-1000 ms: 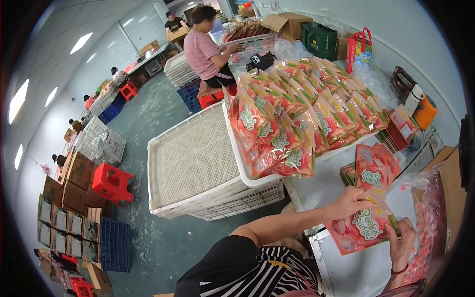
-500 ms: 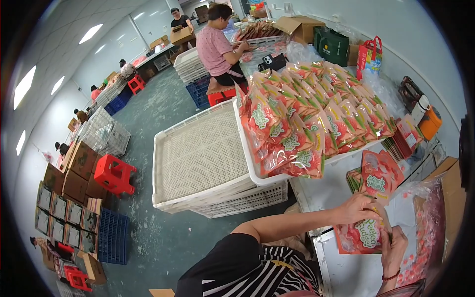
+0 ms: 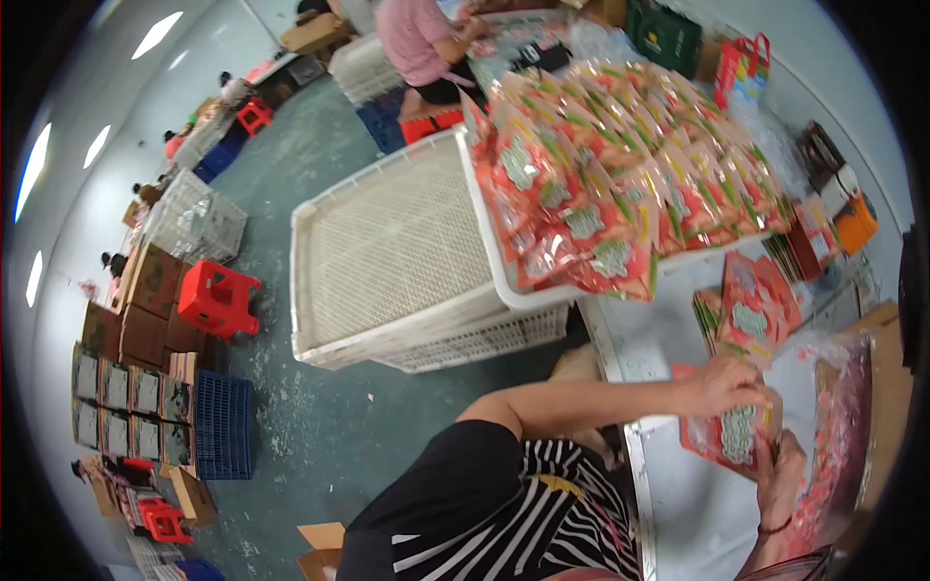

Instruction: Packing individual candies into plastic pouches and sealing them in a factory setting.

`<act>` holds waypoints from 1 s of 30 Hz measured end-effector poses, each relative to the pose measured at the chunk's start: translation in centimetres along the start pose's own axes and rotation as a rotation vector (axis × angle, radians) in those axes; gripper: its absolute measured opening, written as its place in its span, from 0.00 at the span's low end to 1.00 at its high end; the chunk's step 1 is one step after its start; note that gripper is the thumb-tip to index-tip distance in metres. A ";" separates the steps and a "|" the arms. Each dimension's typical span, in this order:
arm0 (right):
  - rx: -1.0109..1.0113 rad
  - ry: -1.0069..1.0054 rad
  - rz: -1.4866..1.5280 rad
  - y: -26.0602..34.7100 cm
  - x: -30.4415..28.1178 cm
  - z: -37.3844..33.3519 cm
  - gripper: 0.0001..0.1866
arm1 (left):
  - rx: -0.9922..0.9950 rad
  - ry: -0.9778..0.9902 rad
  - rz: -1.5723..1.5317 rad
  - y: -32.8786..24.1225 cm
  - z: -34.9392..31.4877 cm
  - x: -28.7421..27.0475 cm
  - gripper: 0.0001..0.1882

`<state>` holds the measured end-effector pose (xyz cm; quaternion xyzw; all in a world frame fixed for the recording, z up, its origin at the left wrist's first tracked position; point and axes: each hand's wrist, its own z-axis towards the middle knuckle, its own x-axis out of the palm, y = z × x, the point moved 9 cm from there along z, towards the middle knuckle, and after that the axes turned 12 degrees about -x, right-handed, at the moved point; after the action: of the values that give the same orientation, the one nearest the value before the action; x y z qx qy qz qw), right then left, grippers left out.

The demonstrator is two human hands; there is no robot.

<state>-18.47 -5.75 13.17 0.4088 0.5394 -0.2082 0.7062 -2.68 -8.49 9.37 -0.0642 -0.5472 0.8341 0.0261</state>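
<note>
A red and pink candy pouch [image 3: 722, 438] is held between my two hands over the white worktable [image 3: 668, 504]. My left hand [image 3: 727, 383] is closed on its upper edge, and its fingers cover part of the printed front. Lower down, my right hand [image 3: 783, 474], with a bracelet at the wrist, grips the pouch's right side with thumb and fingers. Just beyond my left hand lies a stack of flat pouches [image 3: 751, 312] of the same print. Whether the held pouch is sealed at its top I cannot tell.
A white tub [image 3: 513, 286] heaped with filled pouches [image 3: 620, 184] stands ahead, beside stacked white crates [image 3: 387, 252]. Wrapped red candies [image 3: 823, 474] lie in a plastic-lined carton at right. A co-worker [image 3: 421, 44] sits beyond. Red stools [image 3: 218, 298] and boxes stand at left.
The whole view has tipped downward, so the surroundings sit higher. Both hands keep hold of the pouch, which is now more tilted and more covered by my left hand.
</note>
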 end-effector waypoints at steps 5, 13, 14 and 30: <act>-0.041 -0.143 0.258 0.9 0.4 0.6 0.13 | -0.004 -0.137 -0.024 0.2 0.0 -1.7 0.13; -0.048 -0.033 0.178 2.4 0.3 1.5 0.12 | -0.068 -0.154 -0.015 0.6 -0.9 -3.6 0.13; -0.052 -0.030 0.179 2.9 -0.1 1.7 0.12 | -0.068 -0.159 -0.013 0.4 -1.1 -4.1 0.13; -0.374 0.073 0.680 24.4 3.9 21.6 0.12 | 0.091 -0.871 0.692 -5.1 -12.8 -26.0 0.40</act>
<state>13.58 -8.37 20.01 0.4355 0.4264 0.1547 0.7776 24.65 2.19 11.06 0.1120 -0.4179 0.7663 -0.4750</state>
